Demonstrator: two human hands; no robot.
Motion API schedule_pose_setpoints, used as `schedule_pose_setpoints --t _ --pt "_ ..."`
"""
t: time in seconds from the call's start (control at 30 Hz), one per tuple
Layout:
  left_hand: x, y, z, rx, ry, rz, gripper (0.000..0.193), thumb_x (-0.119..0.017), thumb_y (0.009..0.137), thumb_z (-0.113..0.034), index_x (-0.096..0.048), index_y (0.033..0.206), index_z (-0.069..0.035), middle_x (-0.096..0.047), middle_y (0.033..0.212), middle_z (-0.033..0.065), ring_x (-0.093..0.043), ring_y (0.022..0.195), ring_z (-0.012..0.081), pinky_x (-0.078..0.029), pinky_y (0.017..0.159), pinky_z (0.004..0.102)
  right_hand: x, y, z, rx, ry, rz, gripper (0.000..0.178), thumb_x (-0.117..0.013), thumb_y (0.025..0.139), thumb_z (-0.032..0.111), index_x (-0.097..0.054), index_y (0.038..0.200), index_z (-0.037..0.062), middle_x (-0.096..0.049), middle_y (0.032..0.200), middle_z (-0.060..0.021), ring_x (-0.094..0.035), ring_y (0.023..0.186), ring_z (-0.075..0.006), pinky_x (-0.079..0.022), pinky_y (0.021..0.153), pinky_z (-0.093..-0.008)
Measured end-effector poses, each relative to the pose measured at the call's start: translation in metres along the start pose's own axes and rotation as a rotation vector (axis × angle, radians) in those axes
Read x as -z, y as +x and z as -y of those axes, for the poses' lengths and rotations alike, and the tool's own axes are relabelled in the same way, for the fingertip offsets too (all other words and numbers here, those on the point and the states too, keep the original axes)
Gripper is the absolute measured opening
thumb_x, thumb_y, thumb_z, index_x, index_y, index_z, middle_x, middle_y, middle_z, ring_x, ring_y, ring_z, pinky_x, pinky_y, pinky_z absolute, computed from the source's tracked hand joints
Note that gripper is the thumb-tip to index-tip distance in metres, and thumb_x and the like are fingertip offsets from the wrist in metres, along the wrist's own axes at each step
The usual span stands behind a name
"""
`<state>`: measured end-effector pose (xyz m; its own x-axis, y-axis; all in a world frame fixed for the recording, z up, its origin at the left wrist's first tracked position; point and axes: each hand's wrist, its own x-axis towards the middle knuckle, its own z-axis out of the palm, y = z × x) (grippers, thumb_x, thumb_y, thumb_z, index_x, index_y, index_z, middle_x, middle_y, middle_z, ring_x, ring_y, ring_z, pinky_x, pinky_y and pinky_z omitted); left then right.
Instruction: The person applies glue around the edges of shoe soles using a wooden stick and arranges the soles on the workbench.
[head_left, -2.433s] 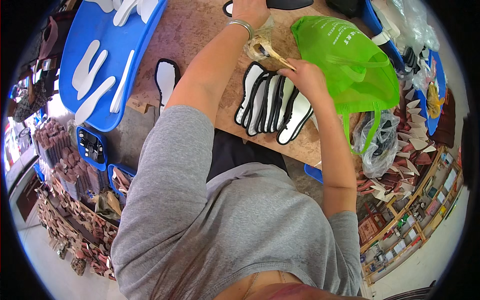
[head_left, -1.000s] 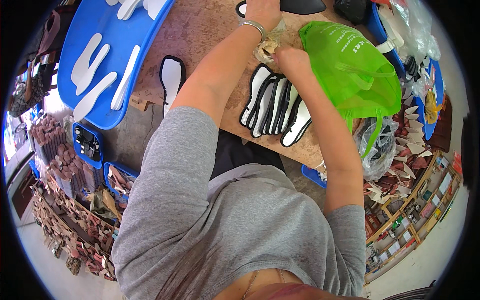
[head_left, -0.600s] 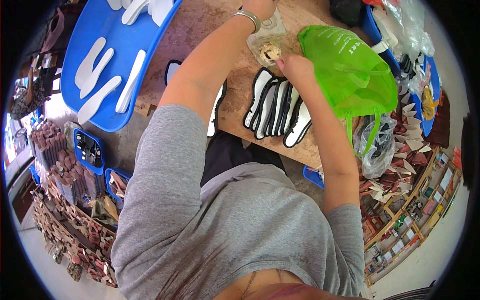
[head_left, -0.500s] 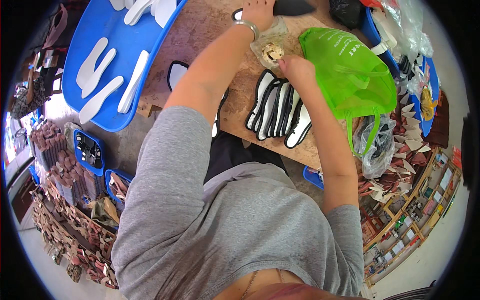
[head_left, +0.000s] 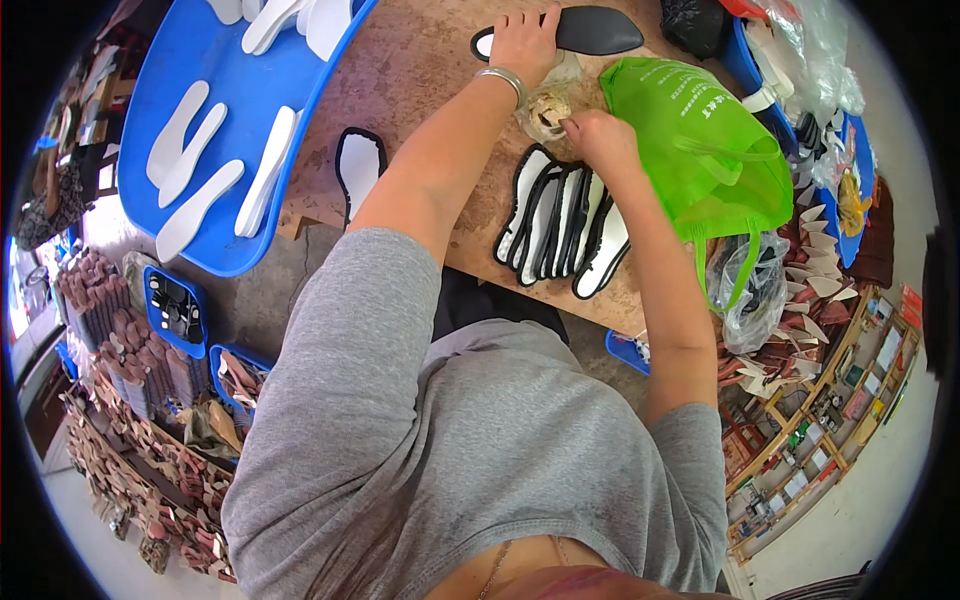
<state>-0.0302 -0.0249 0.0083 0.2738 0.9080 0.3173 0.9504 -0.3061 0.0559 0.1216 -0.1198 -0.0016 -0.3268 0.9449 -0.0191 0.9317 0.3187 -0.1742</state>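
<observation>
At the far side of the wooden table, my left hand [head_left: 524,48] grips a black insole [head_left: 603,30] across its middle, fingers laid over it; a white patch shows at its left end. My right hand [head_left: 604,138] is closed in a pinch beside a small container lined with clear plastic [head_left: 547,110], which holds a cream-coloured, crusty substance. What the pinched fingers hold, if anything, is hidden. Nearer me lies an overlapping row of white insoles with black edging [head_left: 560,220]. Another such insole [head_left: 360,165] lies apart, left of my left forearm.
A blue basin [head_left: 265,190] with white insole shapes [head_left: 185,140] stands at left. A green bag [head_left: 690,140] lies close to my right forearm, with a clear plastic bag [head_left: 757,300] beneath. Stacked shoe parts [head_left: 130,360] fill the left floor; shelving [head_left: 830,410] stands right.
My left hand has come slightly nearer, and more of the black insole shows. My left arm now uncovers the separate insole. The right hand has shifted only slightly and stays pinched by the container.
</observation>
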Motion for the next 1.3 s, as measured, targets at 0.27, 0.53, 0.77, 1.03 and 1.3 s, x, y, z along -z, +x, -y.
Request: schedule_pose_setpoints --t 0.27,0.53,0.77,1.03,1.3 --pt "0.000 0.023 0.004 0.072 -0.251 0.225 0.050 -0.046 0.089 -0.013 -0.038 0.137 -0.004 -0.053 0.118 0.0191 -0.049 0.110 0.0332 -0.035 0.096 0.0462 -0.001 0.009 -0.015 0.098 -0.056 0.074 0.025 -0.056 0.086 0.028 -0.065 0.073 0.0076 -0.065 0.076 -0.0135 -0.064 0.069 -0.0309 -0.051 0.061 -0.0421" --pt "-0.020 0.027 0.010 0.095 -0.273 0.180 0.049 -0.045 0.089 -0.014 -0.038 0.137 -0.004 -0.052 0.118 0.0199 -0.048 0.111 0.0332 -0.035 0.097 0.0457 0.020 -0.017 -0.001 0.142 -0.080 -0.091 0.020 -0.058 0.085 0.026 -0.061 0.074 0.0098 -0.060 0.067 -0.0078 -0.062 0.063 -0.0271 -0.050 0.054 -0.0384" --pt "-0.006 0.018 0.003 0.070 -0.197 0.015 0.045 -0.044 0.089 -0.011 -0.041 0.133 -0.003 -0.054 0.115 0.0199 -0.050 0.108 0.0343 -0.035 0.097 0.0456 0.038 -0.027 -0.013 0.080 0.028 -0.153 0.020 -0.059 0.086 0.028 -0.064 0.076 0.0105 -0.061 0.070 -0.0068 -0.062 0.062 -0.0270 -0.051 0.056 -0.0379" --pt "-0.008 0.046 0.025 0.176 -0.549 0.319 0.045 -0.050 0.089 -0.017 -0.041 0.132 -0.005 -0.054 0.118 0.0225 -0.052 0.108 0.0375 -0.040 0.092 0.0485 0.085 -0.015 -0.030 -0.568 0.702 -0.088 0.028 -0.064 0.085 0.029 -0.069 0.091 0.0019 -0.057 0.058 -0.0041 -0.051 0.053 -0.0107 -0.041 0.052 -0.0290" --pt "0.000 0.037 0.091 0.377 -0.875 -0.008 0.048 -0.053 0.092 -0.022 -0.037 0.135 -0.009 -0.062 0.104 0.0272 -0.061 0.094 0.0408 -0.047 0.081 0.0489 0.024 -0.028 -0.040 -0.582 0.873 -0.144 0.033 -0.062 0.085 0.032 -0.069 0.091 0.0005 -0.057 0.058 -0.0014 -0.050 0.053 -0.0118 -0.041 0.053 -0.0294"
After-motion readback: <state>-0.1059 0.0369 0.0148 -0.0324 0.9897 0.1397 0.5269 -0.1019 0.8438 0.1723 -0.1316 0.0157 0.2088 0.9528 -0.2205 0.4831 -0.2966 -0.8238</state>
